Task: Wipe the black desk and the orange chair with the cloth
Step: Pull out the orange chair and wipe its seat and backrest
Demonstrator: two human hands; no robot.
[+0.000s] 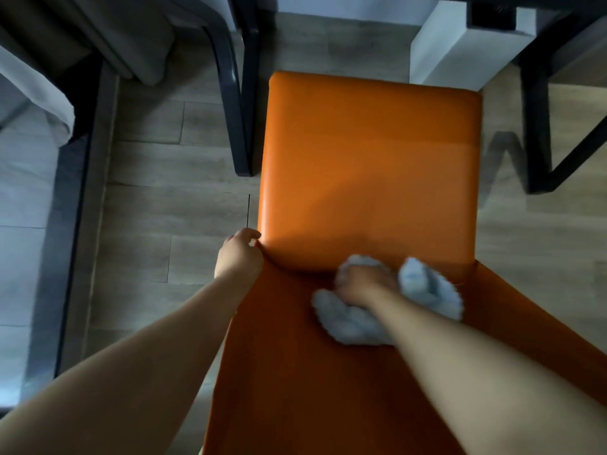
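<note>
The orange chair (368, 165) fills the middle of the view, its seat ahead and its backrest sloping toward me. My right hand (363, 285) grips a bunched pale grey cloth (427, 290) and presses it against the lower backrest, just above the seam with the seat. The cloth bulges out on both sides of the hand. My left hand (238, 254) holds the chair's left edge where seat and backrest meet, fingers curled around it. The black desk shows only by its legs (244, 93) and frame (538, 126) past the chair.
Wood-look floor (164, 208) surrounds the chair. A bed with white sheets and a dark frame (75, 192) runs along the left. A white box (460, 50) stands on the floor behind the seat, between the desk legs. Grey fabric (131, 37) hangs at the top left.
</note>
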